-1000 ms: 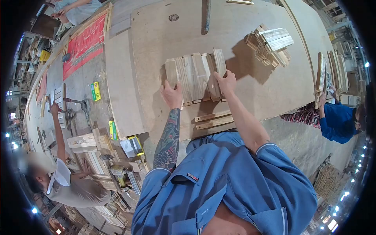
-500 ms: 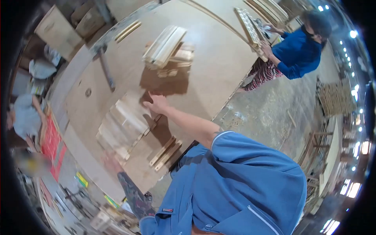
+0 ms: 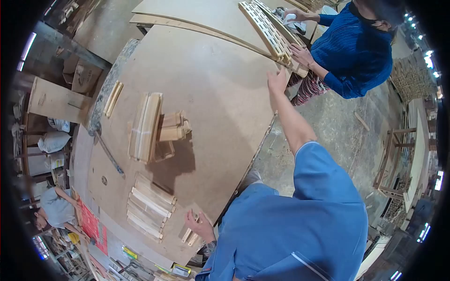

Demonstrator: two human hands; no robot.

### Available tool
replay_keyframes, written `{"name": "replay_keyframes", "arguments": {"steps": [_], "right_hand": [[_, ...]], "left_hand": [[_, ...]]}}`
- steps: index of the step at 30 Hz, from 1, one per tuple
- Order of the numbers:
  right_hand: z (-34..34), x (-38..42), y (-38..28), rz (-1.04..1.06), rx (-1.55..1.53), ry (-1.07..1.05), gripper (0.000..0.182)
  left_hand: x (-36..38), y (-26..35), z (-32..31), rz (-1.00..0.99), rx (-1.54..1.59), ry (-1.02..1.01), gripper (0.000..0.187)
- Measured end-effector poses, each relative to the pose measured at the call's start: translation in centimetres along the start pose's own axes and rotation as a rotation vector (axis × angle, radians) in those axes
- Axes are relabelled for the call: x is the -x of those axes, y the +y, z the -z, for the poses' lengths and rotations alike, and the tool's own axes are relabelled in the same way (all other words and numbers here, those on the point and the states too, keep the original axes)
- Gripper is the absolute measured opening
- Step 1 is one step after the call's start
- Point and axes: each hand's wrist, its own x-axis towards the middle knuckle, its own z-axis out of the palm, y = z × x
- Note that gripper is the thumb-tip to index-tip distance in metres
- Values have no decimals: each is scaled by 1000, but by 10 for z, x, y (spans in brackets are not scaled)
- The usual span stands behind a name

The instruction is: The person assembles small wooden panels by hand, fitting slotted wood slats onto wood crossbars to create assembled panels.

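My right hand [image 3: 277,83] is stretched across the table [image 3: 220,89] toward its far right edge, fingers apart and holding nothing. Its fingertips come close to the lower end of a slotted wooden piece [image 3: 267,33], where a co-worker's hand [image 3: 302,55] rests. My left hand [image 3: 202,227] hovers open with curved fingers over short wooden strips [image 3: 190,236] near the table's front edge. Beside it, several pale wooden slats [image 3: 150,206] lie side by side. Farther off stands a stack of wooden slats [image 3: 146,126], with shorter blocks [image 3: 172,126] against it.
A hammer [image 3: 108,152] lies on the left of the table, near two thin strips [image 3: 114,98]. The co-worker in a blue top [image 3: 356,51] stands at the right edge. Another person [image 3: 58,208] works at lower left by a red sheet [image 3: 91,222]. A long board [image 3: 197,29] crosses the far side.
My view has swung to the right. My right hand has moved from near the slats to beside the co-worker's wood; my left has moved from the slats' far end to the short strips.
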Motion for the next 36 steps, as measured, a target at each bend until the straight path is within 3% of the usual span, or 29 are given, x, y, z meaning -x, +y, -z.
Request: {"name": "replay_keyframes", "arguments": {"steps": [3,8,10,11,13,14,17,19,20,21,22,23,24,25,27,29,31,36], "right_hand": [[-1,-46,-13,-26,40,40,80],[-5,-41,-47,-135,45,-51,74],[-17,-34,-58,43,65,175,63],[-21,-35,-61,47,54,167,63],[-22,-38,-62,50,155,-106,53],[-23,-24,-61,60,154,-112,53],[-13,85,-48,187,149,-1,44],[41,187,-70,1,174,-241,48],[48,236,-55,24,189,-329,50],[58,292,-41,217,137,-258,49],[85,330,-39,330,-58,-455,42],[113,366,-37,394,-82,-615,40],[131,394,-35,458,-105,-781,38],[140,409,-31,476,-96,-805,38],[161,429,-16,275,-127,-1238,38],[162,436,13,311,-58,-1195,35],[167,437,17,324,27,-1150,29],[177,504,34,324,0,-1169,25]], "left_hand": [[-22,20,2,-16,-27,-53,39],[-55,65,-4,-51,20,-60,35],[-68,88,-16,-162,83,-115,31],[-75,104,-21,-198,118,-139,30],[-90,137,-34,-300,171,-193,30],[-99,152,-41,-367,189,-220,30],[-127,201,-65,-400,231,-324,36],[-142,220,-94,-400,291,-339,46],[-147,221,-111,-420,294,-329,52],[-147,225,-119,-432,267,-309,57],[-145,223,-120,-444,237,-292,61],[-143,214,-112,-424,244,-284,61],[-139,202,-101,-430,63,-415,65],[-132,184,-89,-429,-119,-546,69],[-112,116,-77,-452,-127,-471,60],[-81,45,-27,-469,56,-446,48],[-41,-23,48,-315,2,-475,47],[50,-199,173,295,166,-152,57]]}}
